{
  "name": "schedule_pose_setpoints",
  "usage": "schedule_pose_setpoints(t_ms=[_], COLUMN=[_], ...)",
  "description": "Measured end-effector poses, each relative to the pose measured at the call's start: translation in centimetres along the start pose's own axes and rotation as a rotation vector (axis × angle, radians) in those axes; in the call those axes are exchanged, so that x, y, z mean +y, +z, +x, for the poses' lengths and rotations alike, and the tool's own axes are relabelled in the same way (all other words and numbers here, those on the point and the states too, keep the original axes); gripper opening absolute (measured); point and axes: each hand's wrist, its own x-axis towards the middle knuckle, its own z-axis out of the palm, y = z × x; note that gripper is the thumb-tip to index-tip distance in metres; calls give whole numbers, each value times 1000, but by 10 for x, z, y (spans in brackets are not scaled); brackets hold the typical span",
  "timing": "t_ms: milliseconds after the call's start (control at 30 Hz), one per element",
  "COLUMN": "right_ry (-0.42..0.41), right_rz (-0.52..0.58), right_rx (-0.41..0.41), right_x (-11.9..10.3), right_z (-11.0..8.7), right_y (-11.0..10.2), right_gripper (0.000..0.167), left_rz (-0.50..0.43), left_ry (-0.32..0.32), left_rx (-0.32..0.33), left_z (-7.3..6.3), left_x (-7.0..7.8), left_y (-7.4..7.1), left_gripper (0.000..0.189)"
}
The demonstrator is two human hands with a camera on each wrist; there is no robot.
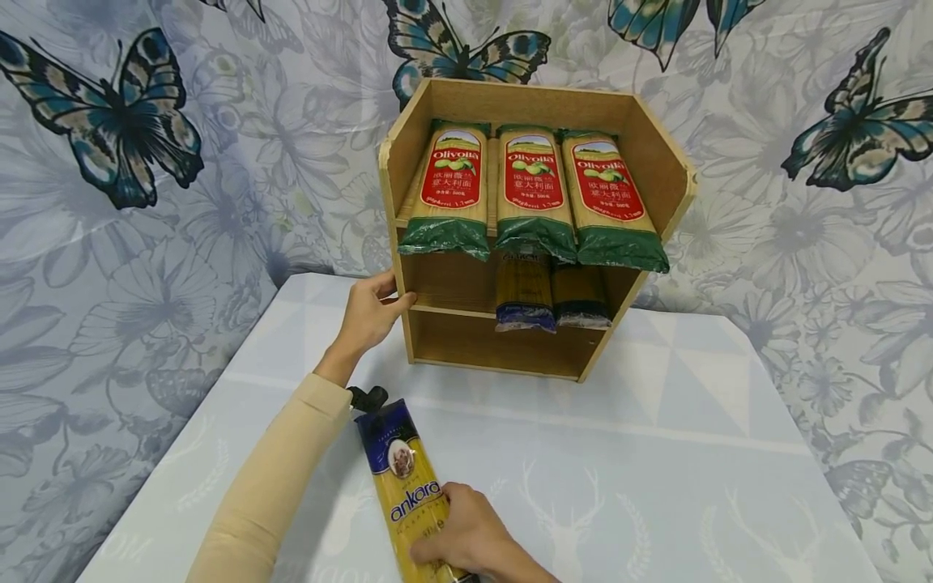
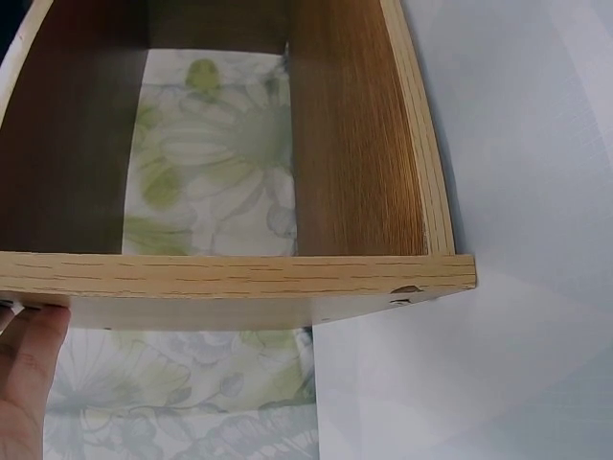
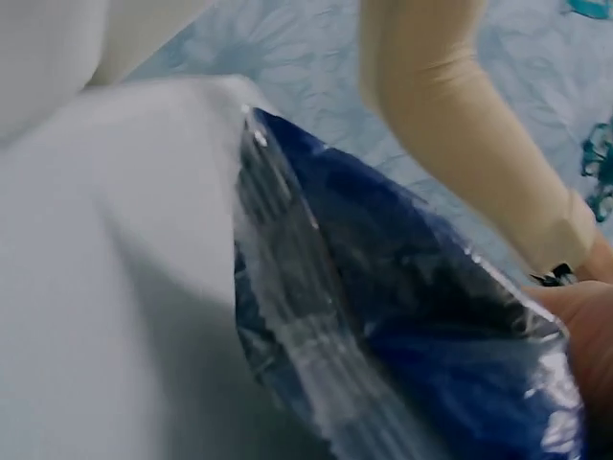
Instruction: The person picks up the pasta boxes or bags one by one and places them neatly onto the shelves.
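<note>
My left hand (image 1: 369, 314) holds the left side panel of a small wooden shelf (image 1: 503, 368), thumb at the front edge and fingers along the outer side. Part of that hand (image 2: 24, 383) shows at the lower left of the left wrist view. My right hand (image 1: 470, 530) grips the lower part of a yellow and blue "ankara" pasta packet (image 1: 408, 490) in front of the shelf. In the right wrist view the packet's crinkled blue end (image 3: 431, 297) fills the middle, and its shadow falls on the table.
Three Olivoila spaghetti packets (image 1: 530, 174) lie side by side on the top tier, their green ends overhanging. Two darker pasta packets (image 1: 525, 287) are on the middle tier, towards the right. Butterfly-patterned cloth (image 1: 219, 162) hangs behind the pale patterned table (image 1: 656, 470).
</note>
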Motion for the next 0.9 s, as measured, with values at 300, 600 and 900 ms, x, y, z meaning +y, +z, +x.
schedule_pose_setpoints(t_ms=[300,600,900], right_ry=[-20,-49,-66], right_rz=[222,225,493], right_rx=[-200,-171,-308], right_x=[18,23,40], right_z=[-5,-15,-17], right_y=[-25,-41,-55], right_gripper=[21,29,41], left_rz=[-4,-6,-8], left_ry=[4,7,1], left_rx=[0,1,-6], left_z=[1,2,1], left_x=[-2,0,-1], left_y=[0,-1,-2], left_gripper=[51,51,50])
